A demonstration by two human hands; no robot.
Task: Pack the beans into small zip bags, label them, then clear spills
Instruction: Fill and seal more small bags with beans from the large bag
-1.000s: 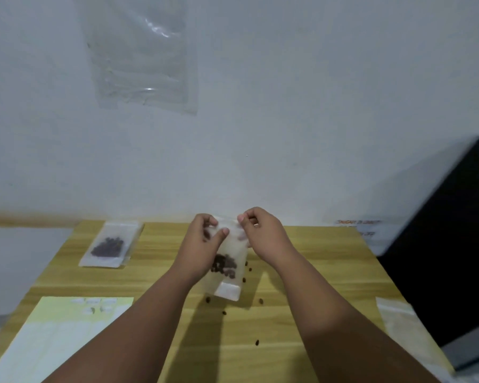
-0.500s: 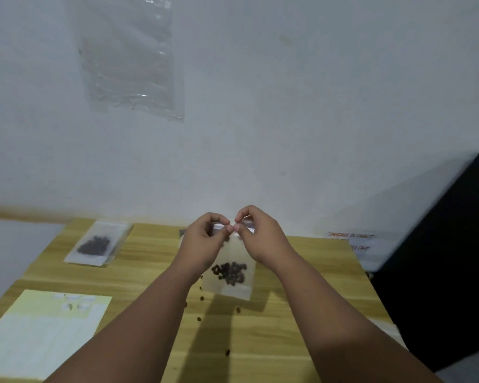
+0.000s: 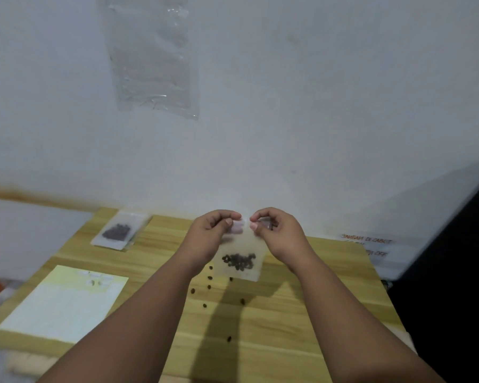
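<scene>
A small clear zip bag hangs upright above the wooden table, with dark beans gathered in its lower part. My left hand pinches the bag's top edge on the left, and my right hand pinches it on the right, thumbs nearly touching. Several loose beans lie spilled on the table below the bag. A filled zip bag lies flat at the table's far left corner.
A pale yellow label sheet lies at the table's near left. A large clear plastic bag hangs on the white wall. A dark object stands to the right, with a handwritten paper note beside it.
Both hands raised the bag and moved from its sides to its top edge, where the thumbs have come close together. The bag now hangs straighter.
</scene>
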